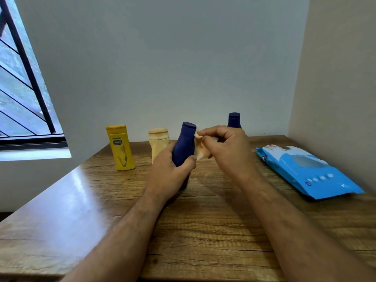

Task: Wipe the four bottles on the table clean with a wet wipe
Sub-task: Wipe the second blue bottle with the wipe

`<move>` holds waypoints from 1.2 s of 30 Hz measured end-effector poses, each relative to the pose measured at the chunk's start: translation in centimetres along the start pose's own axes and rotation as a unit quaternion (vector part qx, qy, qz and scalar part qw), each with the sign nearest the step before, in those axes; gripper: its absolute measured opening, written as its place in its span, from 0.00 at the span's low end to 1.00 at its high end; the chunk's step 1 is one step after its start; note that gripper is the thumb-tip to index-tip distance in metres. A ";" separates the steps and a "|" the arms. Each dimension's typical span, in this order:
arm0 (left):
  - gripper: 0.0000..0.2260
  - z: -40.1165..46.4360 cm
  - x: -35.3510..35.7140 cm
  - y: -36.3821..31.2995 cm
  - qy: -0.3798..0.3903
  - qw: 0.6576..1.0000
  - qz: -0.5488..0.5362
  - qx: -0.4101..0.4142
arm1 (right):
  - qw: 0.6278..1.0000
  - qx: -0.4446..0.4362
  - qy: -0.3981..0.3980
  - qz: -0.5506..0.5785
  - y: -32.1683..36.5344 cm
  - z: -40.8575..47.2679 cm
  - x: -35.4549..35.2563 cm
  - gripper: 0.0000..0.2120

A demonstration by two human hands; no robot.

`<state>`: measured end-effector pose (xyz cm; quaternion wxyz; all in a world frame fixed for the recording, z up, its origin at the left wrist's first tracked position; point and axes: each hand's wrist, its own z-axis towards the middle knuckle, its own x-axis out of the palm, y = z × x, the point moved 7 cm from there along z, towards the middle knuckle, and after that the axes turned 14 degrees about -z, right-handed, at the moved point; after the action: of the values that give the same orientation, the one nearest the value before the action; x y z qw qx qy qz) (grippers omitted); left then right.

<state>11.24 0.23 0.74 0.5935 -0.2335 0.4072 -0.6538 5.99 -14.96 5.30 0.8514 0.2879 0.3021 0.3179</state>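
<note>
My left hand (173,169) grips a dark blue bottle (184,145) around its lower body, tilted slightly and lifted near the table's middle. My right hand (223,147) pinches a crumpled, stained wet wipe (200,150) against the bottle's right side near its neck. A yellow bottle (122,148) stands upright at the back left. A pale cream bottle (157,143) stands beside it, partly hidden by my left hand. A second dark blue bottle (234,120) stands at the back, mostly hidden behind my right hand.
A blue pack of wet wipes (309,171) lies flat at the table's right side near the wall. The wooden table (203,231) sits in a corner, walls behind and to the right. A barred window (22,88) is at the left.
</note>
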 end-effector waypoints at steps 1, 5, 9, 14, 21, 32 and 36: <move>0.12 -0.1 0.1 0.0 0.003 1.000 -0.011 -0.001 | 1.000 0.012 -0.005 -0.015 -0.3 0.0 0.2 0.08; 0.15 -0.3 0.4 -0.1 0.015 0.998 -0.057 -0.002 | 0.998 0.044 -0.038 -0.014 -0.9 0.2 -0.2 0.07; 0.27 -0.5 1.1 0.4 0.074 0.994 -0.076 -0.015 | 0.999 0.018 0.010 0.035 0.0 -0.2 0.9 0.07; 0.31 -0.5 1.7 0.0 0.093 0.994 -0.054 0.002 | 0.999 -0.032 -0.004 -0.024 0.7 -0.5 1.1 0.07; 0.30 -0.4 1.8 -0.4 0.086 0.994 -0.057 0.044 | 0.998 0.054 0.004 -0.017 -1.6 0.0 1.0 0.07; 0.40 -0.1 0.0 -0.8 -0.026 0.991 0.092 0.096 | 0.999 -0.017 -0.030 0.032 1.0 -0.4 0.4 0.06; 0.38 0.2 -0.6 -0.9 -0.076 0.989 0.085 0.096 | 0.999 0.011 -0.039 -0.030 -0.1 -0.1 0.5 0.05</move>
<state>11.01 0.71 1.65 0.6958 -0.1895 0.3143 -0.6174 6.21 -14.66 4.99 0.8688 0.2997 0.2805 0.2771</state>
